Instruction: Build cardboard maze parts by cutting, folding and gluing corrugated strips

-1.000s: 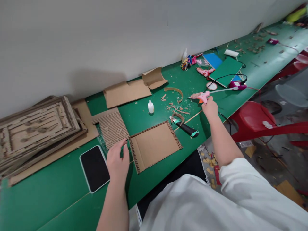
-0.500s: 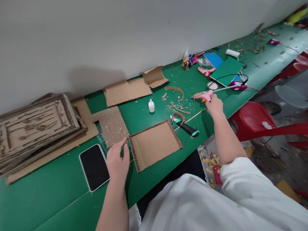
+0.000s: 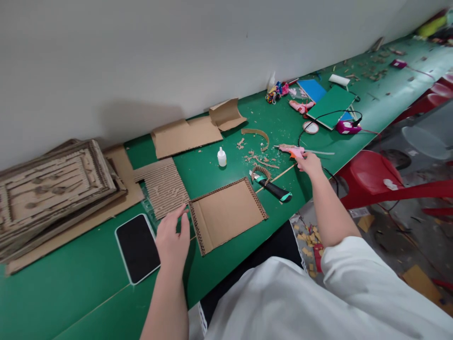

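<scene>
My right hand (image 3: 310, 163) is closed around the handle of a pink hot glue gun (image 3: 292, 150), whose nozzle points left above the table and whose clear glue stick sticks out behind. My left hand (image 3: 173, 236) is open and holds nothing; its fingertips are between a ridged corrugated cardboard piece (image 3: 164, 186) and the left edge of a cardboard panel (image 3: 228, 215). That panel lies flat, with corrugated strips standing along several of its edges. Right of it are a black and teal utility knife (image 3: 274, 189) and a curled cardboard strip (image 3: 262, 172).
Stacked cardboard panels (image 3: 53, 189) fill the left side, beside a phone (image 3: 138, 248). A small white bottle (image 3: 222, 157) stands mid-table. Farther right are a second glue gun (image 3: 300, 106), a green board (image 3: 332, 105) and a purple power socket (image 3: 348, 127). A red chair (image 3: 368, 172) adjoins the table edge.
My right hand has shifted slightly left and toward me with the glue gun, its cord now hanging in a different loop. My left hand has barely moved.
</scene>
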Demonstrator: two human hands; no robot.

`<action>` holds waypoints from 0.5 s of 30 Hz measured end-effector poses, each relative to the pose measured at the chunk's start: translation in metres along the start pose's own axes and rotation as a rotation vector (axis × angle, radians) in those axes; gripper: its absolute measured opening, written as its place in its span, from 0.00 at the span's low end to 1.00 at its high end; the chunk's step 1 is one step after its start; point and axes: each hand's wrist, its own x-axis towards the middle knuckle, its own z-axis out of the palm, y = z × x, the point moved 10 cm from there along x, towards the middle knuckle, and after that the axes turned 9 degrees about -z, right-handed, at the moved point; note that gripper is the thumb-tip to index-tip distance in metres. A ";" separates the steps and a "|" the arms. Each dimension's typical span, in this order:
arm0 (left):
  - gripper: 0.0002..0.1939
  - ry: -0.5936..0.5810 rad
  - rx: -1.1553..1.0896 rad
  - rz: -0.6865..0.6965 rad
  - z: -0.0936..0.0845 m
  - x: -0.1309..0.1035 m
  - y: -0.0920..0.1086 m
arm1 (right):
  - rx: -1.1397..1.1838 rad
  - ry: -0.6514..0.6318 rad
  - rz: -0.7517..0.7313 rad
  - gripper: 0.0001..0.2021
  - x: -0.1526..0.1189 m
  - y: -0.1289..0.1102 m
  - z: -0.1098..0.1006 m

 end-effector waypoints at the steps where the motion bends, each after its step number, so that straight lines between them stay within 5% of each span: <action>1: 0.15 -0.002 -0.001 -0.002 0.000 0.000 0.000 | -0.012 0.005 -0.014 0.18 -0.001 0.000 -0.001; 9: 0.16 -0.012 -0.004 -0.053 0.000 0.000 -0.005 | -0.132 0.200 -0.061 0.13 -0.017 0.009 -0.031; 15: 0.16 -0.003 -0.022 -0.075 0.001 0.001 -0.009 | -0.145 0.189 -0.070 0.20 -0.022 0.009 -0.025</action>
